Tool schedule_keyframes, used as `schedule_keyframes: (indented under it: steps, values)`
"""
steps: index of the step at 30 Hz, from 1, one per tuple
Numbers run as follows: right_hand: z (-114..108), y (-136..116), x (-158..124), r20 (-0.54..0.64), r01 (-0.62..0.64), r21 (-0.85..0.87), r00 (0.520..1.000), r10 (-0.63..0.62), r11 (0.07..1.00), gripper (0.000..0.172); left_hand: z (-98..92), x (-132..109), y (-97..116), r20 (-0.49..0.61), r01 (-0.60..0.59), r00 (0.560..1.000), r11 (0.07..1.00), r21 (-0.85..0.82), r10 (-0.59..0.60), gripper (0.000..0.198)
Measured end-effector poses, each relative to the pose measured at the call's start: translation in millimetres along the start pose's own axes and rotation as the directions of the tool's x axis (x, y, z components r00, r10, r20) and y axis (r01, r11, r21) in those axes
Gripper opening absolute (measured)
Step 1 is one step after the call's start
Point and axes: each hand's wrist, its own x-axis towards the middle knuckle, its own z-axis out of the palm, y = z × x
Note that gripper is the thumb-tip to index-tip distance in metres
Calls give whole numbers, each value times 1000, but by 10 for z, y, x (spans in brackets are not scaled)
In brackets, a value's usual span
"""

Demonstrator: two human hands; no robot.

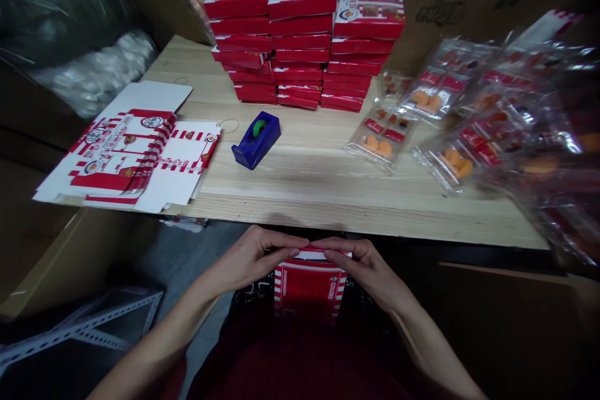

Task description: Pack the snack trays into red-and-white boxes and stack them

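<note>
A red and white striped cardboard box stands upright against my body, just off the table's front edge. My left hand pinches the left part of its top flap between thumb and fingers. On the right part of the same flap, my right hand grips in the same way, thumb toward me and fingers on the far side. The fingertips of both hands nearly meet at the middle of the flap. The lower end of the box fades into shadow.
On the wooden table stands a blue tape dispenser with green tape. Flat printed box blanks lie at the left. Stacks of red boxes rise at the back. Clear bags of toy food pieces are heaped at the right.
</note>
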Motion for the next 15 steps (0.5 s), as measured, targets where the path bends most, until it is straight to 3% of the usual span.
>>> schedule_keyframes:
  steps: [5,8,15]
  values:
    - [-50,-71,-164,113,172,-312,983,-144,934,36,55,-153,103,70,-95,993,995,7,94,45]
    - [-65,-84,-239,163,236,-464,970,-179,854,42,137,-222,83,46,-112,993,994,15,111,49]
    - [-45,-86,-315,228,277,-549,957,-178,789,58,187,-246,-21,-5,-169,986,985,18,169,47]
